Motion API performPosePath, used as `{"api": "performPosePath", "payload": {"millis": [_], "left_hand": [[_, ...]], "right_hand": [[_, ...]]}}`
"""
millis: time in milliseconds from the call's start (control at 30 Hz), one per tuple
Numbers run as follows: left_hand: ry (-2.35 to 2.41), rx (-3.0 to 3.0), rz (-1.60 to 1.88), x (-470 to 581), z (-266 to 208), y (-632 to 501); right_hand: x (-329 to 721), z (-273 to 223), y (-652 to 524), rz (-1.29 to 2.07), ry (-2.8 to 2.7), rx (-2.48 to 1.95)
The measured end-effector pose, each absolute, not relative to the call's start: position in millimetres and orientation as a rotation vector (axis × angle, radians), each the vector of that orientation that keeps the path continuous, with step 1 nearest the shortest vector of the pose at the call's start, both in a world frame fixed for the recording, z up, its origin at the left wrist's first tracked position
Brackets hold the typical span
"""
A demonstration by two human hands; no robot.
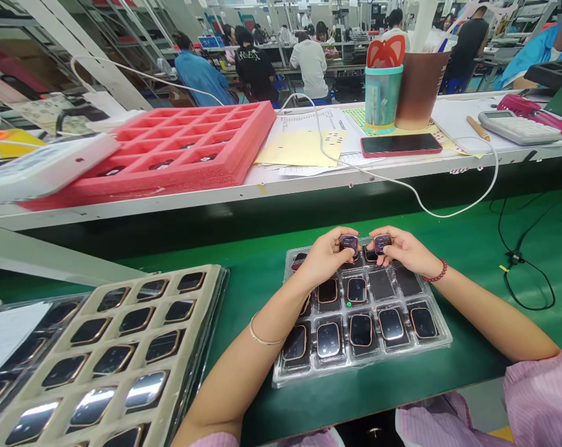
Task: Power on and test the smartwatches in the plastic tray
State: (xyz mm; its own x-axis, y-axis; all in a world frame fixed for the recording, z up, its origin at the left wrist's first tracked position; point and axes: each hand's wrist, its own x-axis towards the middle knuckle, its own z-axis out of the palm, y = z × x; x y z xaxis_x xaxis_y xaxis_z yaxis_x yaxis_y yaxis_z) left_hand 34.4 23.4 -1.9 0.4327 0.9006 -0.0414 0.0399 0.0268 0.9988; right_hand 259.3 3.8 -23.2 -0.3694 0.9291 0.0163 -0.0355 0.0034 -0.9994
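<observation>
My left hand (333,253) pinches a smartwatch body (348,243) with a dark, faintly lit screen and a gold-coloured rim. Close beside it, my right hand (404,250) grips another smartwatch body (382,244), its screen also faintly lit. Both hands are over the back row of a clear plastic tray (362,366) on the green table. Several watch bodies, such as one in the front row (360,329), sit in its pockets. Two pockets at the middle right, one of them a dark pocket (382,284), hold no watch. My left forearm hides part of the tray's left side.
A cream tray (136,357) of watch bodies stands at the left. On the white shelf (303,180) are a red foam tray (243,167), a phone (400,145), a teal cup (382,102) and a calculator (518,127). A white cable (413,189) droops off its edge.
</observation>
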Motion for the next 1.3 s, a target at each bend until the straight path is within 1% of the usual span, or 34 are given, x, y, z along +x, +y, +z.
{"api": "performPosePath", "payload": {"millis": [500, 733, 1300], "left_hand": [[0.819, 1.331, 0.777, 28, -8, 29], [0.811, 1.371, 0.750, 27, -4, 26], [0.791, 1.363, 0.754, 28, -5, 26]], "right_hand": [[269, -34, 10, 1.592, -1.351, -0.810], [267, -33, 11, 1.646, -1.301, -0.799], [266, -35, 12, 1.642, -1.328, -0.814]]}}
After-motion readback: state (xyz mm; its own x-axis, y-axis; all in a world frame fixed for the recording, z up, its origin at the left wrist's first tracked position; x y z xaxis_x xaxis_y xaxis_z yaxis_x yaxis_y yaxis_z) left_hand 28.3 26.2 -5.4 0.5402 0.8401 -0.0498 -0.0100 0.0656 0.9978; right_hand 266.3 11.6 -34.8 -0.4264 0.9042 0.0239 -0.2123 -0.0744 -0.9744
